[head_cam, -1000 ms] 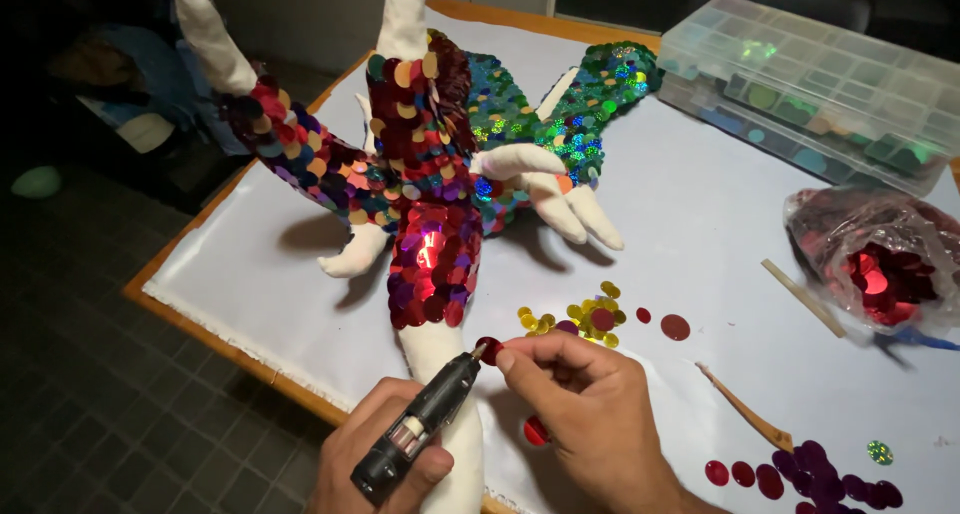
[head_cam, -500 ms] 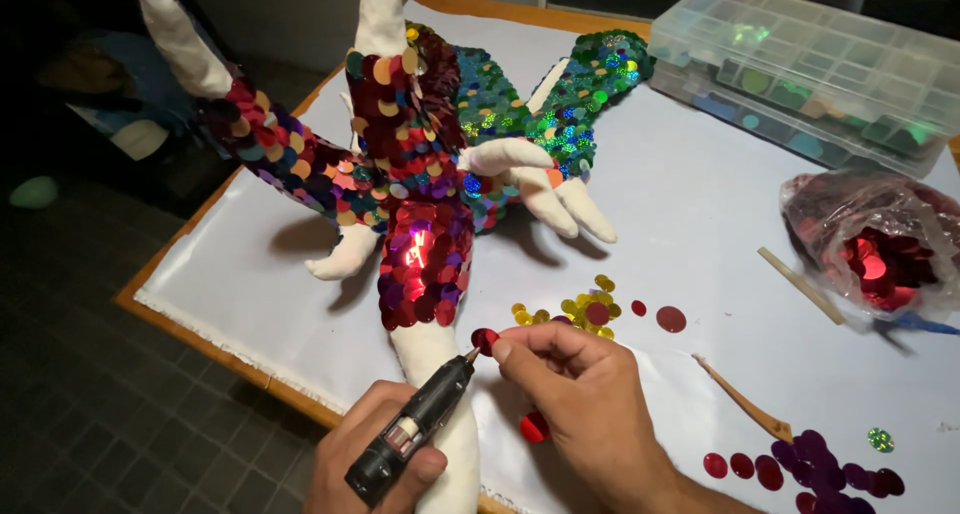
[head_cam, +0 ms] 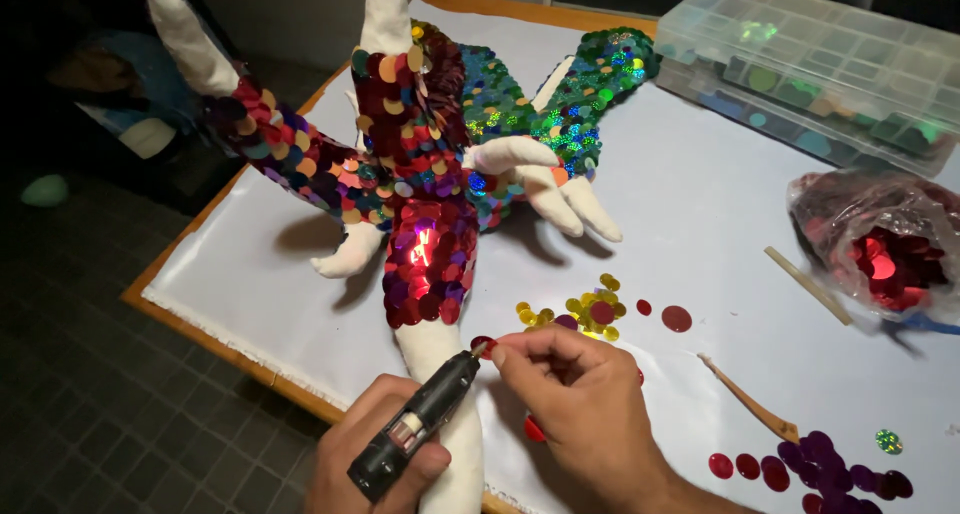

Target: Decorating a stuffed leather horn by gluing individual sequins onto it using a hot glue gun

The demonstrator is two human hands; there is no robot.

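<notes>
Looks like the gluing step: the left hand (head_cam: 375, 454) is wrapped around a black glue gun (head_cam: 415, 424), nozzle touching a red sequin (head_cam: 482, 346) pinched in the right hand (head_cam: 580, 404) fingertips, just below the sequined part of the white fabric dragon (head_cam: 425, 234). Next it probably needs pressing onto the bare tail, neatly overlapping the last row.

Bright overhead light, red glare on the sequins (head_cam: 425, 249), dark blurred floor (head_cam: 90, 404).
</notes>
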